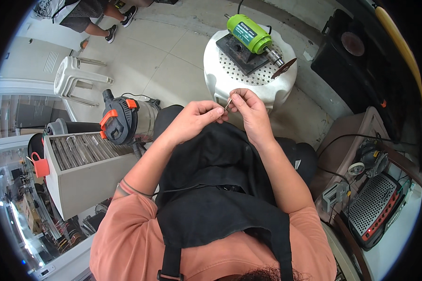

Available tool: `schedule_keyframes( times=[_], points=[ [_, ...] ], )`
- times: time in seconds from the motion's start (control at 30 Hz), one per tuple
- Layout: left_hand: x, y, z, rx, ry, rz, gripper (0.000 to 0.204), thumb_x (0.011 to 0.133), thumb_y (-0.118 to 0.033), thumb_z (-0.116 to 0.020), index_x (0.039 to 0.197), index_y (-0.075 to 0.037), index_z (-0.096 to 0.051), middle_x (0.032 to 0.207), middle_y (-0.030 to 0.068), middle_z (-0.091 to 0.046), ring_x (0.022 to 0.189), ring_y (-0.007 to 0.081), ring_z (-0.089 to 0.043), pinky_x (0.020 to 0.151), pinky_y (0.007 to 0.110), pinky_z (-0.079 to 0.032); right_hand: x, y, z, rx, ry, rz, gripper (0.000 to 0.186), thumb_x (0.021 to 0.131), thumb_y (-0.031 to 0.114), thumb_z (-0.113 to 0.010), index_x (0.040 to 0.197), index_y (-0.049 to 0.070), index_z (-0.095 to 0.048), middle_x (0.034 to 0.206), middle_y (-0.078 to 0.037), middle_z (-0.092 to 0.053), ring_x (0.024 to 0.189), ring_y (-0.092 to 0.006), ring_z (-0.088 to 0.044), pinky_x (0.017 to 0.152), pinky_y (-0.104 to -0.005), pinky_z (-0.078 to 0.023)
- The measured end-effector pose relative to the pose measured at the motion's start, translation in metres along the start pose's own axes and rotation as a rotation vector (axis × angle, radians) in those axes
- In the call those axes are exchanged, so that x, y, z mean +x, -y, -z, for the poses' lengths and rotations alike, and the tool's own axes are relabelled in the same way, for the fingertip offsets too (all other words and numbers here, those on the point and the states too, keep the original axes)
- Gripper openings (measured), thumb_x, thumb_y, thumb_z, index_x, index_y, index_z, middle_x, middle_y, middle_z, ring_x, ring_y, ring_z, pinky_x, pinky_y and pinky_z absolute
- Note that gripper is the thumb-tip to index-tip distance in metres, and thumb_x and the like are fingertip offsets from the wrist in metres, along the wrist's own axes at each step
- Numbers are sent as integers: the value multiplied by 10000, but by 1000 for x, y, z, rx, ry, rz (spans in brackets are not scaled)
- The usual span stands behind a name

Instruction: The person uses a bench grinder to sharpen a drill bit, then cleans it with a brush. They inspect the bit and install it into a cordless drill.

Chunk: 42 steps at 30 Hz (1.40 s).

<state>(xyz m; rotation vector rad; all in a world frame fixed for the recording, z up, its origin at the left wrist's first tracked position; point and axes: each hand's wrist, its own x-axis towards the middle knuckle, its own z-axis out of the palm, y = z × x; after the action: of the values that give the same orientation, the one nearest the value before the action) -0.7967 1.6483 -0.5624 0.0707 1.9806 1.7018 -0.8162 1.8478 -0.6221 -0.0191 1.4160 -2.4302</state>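
Observation:
In front of my lap, my left hand and my right hand meet, both closed in a pinch on a small, thin, shiny metal piece. My fingers cover most of it, so its exact kind is hidden. Just beyond my hands stands a white plastic stool with a perforated seat. A green electric motor lies on a dark plate on this stool. Its metal chuck carries a thin reddish-brown disc that faces toward my right hand's side.
An orange-and-black shop vacuum stands at my left, beside a white box of thin upright sheets. Stacked stools are farther back. A speaker-like box with red panel sits at the right. Another person's legs show far left.

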Motion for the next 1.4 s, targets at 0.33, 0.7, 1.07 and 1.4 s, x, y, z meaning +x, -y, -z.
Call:
schedule_keyframes(
  times=[0.33, 0.7, 1.07, 1.4],
  points=[
    [7, 25, 3, -335, 14, 114, 257, 1053, -278, -675, 1093, -25, -697, 1107, 82, -736, 1030, 185, -699, 989, 374, -546, -5, 1, -6, -13, 108, -96, 324, 1070, 291, -638, 1214, 7, -696, 1039, -9, -688, 915, -89, -555, 876, -272, -466],
    [-3, 18, 17, -404, -74, 130, 407, 1098, -370, -579, 1227, -6, -708, 1145, 120, -742, 1098, 206, -694, 1008, 375, -531, -5, -2, -3, -8, 100, -106, 321, 1072, 310, -629, 1172, 18, -716, 1098, -17, -707, 1019, -96, -590, 904, -286, -451],
    [-2, 19, 4, -381, -7, 121, 307, 1053, -261, -661, 1206, 1, -710, 1190, 102, -731, 1145, 223, -696, 1049, 395, -527, -9, 2, -7, 36, 189, -121, 296, 1114, 231, -538, 1237, 0, -677, 1034, -12, -676, 952, -97, -607, 890, -287, -501],
    [5, -2, -5, -380, -64, 73, 199, 1030, -195, -690, 1101, -10, -707, 1063, 61, -732, 1017, 153, -697, 984, 324, -544, -18, 10, -21, 92, 85, -53, 311, 1102, 233, -567, 1265, -10, -671, 1073, -22, -675, 1005, -107, -593, 949, -296, -478]
  ],
)
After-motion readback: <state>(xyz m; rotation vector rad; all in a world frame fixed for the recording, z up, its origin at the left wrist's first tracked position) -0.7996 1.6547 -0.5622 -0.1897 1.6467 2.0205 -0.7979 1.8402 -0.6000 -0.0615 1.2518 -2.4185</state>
